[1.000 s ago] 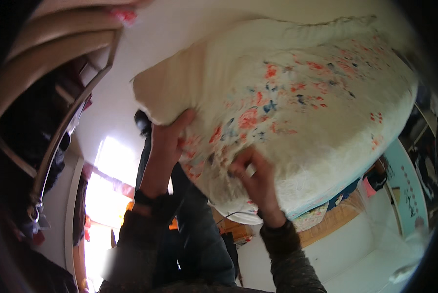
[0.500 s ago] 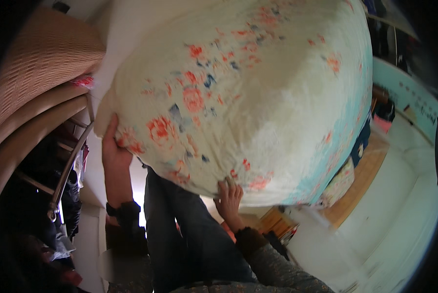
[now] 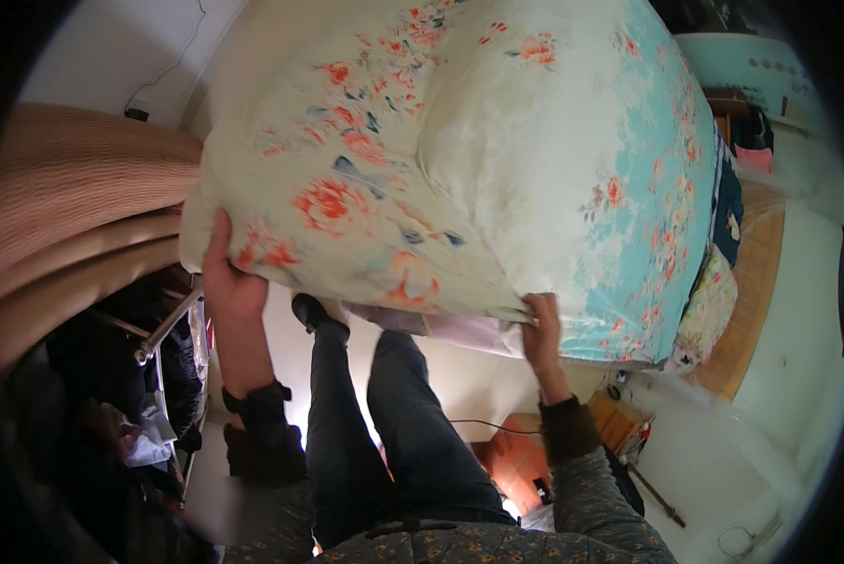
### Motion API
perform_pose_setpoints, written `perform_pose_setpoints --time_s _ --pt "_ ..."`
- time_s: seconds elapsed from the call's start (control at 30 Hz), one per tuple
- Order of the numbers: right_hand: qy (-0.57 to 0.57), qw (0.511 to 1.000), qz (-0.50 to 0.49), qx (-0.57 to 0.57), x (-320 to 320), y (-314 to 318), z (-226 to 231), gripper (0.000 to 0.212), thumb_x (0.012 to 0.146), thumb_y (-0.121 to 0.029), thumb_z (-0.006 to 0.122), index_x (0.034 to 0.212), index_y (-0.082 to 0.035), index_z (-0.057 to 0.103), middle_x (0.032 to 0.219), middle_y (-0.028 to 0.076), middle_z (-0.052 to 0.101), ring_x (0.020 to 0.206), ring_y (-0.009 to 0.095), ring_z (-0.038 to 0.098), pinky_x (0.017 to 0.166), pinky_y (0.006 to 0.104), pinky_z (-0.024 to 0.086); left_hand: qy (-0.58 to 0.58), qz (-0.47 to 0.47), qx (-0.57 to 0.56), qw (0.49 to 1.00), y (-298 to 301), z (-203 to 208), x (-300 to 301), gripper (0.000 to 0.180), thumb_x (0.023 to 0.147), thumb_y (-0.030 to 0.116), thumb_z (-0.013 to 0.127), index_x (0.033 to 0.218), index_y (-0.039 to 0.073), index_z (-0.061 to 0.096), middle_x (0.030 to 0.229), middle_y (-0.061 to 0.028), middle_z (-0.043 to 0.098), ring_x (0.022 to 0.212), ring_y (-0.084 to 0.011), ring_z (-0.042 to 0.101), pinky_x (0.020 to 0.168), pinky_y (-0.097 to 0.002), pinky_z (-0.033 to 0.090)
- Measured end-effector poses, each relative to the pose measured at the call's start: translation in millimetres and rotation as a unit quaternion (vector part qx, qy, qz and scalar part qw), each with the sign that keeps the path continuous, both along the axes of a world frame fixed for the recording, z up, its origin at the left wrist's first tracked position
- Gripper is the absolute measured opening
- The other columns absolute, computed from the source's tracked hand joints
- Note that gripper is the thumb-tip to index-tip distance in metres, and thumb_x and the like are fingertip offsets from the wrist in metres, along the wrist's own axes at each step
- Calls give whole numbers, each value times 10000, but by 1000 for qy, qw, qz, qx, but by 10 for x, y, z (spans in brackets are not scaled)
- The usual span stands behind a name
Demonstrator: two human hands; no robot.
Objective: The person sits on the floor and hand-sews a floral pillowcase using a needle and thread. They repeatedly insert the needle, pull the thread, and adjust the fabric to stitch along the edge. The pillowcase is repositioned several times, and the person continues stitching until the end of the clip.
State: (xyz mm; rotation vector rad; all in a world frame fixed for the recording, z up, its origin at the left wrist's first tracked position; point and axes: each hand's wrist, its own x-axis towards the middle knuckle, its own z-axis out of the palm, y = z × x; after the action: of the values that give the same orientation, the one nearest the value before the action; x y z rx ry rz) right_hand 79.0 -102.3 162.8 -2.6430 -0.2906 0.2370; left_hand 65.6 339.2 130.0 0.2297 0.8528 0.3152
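A big, puffy folded quilt (image 3: 459, 160) in cream and light blue with red flowers fills the upper part of the head view. My left hand (image 3: 226, 277) presses against its lower left side, fingers spread up over the fabric. My right hand (image 3: 541, 324) grips its lower right edge, where pinkish folded layers show. The quilt is held up in front of me, above my dark-trousered legs (image 3: 384, 423).
A stack of tan rolled mats or padded boards (image 3: 74, 216) sits at the left beside a metal rack (image 3: 163, 329) with dark clothes. A wooden bed frame (image 3: 751, 291) and bedding lie at the right. A cable (image 3: 483, 425) and an orange box (image 3: 516, 461) are on the floor.
The quilt has swung further to the right and higher. My left hand has slid along its left side, and my right hand now holds the lower right edge.
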Motion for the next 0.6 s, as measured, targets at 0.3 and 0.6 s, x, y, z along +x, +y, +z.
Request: perform_pose_setpoints --time_s 0.3,0.6 --pt "2 996 43 -79 637 -1736 798 343 634 140 492 906 -53 571 878 116 478 761 301 542 654 345 458 -10 32 -62 998 -2121 570 -662 489 911 94 584 1362 68 396 1333 -87 497 1228 -258 472 1041 -464 384" --pt "37 979 108 -170 1077 -3127 8 297 670 123 460 890 -52 557 858 124 485 741 333 549 659 389 464 133 78 -126 980 -4152 -397 -1303 355 921 74 573 1266 70 493 1237 -66 552 1151 -215 529 987 -420 448"
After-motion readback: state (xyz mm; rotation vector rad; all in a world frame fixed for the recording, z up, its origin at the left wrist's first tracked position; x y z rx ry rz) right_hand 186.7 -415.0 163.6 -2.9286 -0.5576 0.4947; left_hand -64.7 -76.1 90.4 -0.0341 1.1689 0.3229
